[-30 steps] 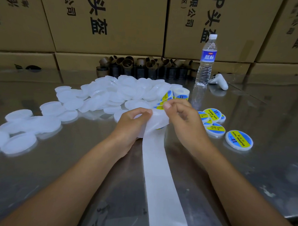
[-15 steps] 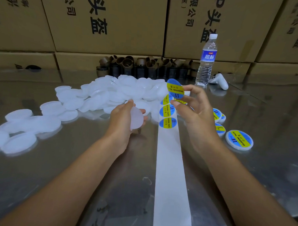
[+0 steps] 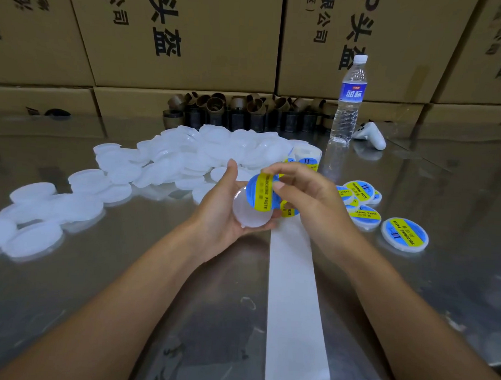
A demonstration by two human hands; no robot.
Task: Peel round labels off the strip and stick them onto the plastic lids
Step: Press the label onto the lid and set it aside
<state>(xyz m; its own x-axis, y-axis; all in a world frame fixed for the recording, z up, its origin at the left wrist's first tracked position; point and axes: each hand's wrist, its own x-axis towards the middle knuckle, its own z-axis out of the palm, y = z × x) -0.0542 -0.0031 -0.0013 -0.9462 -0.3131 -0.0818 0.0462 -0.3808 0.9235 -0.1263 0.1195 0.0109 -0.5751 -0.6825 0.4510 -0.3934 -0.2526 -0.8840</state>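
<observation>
The left hand sits just left of the frame's centre, palm up, its fingers curled under a blank lid that it cradles, thumb raised along the lid's 10 o'clock edge; the right hand is at 3 o'clock from it, thumb and forefinger pinching a round label, blue with a yellow band reading SOLDERING PASTE; the label overlaps the lid's 1 o'clock part, though whether it already touches the plastic cannot be told; the other fingers of the right hand are loosely bent behind it; the white strip runs over the steel desk from under the right hand towards 6 o'clock and off the near edge, with one more label showing on it just below the right thumb; a roll of labels lies at 12 o'clock from the hands; a pile of blank lids spreads from 12 round to 9 o'clock; a group of labelled lids rests at 3 o'clock, beyond the right wrist; a water bottle stands upright at 1 o'clock, a white controller just right of it; brown cardboard cores line the desk's far edge against stacked cardboard boxes.
</observation>
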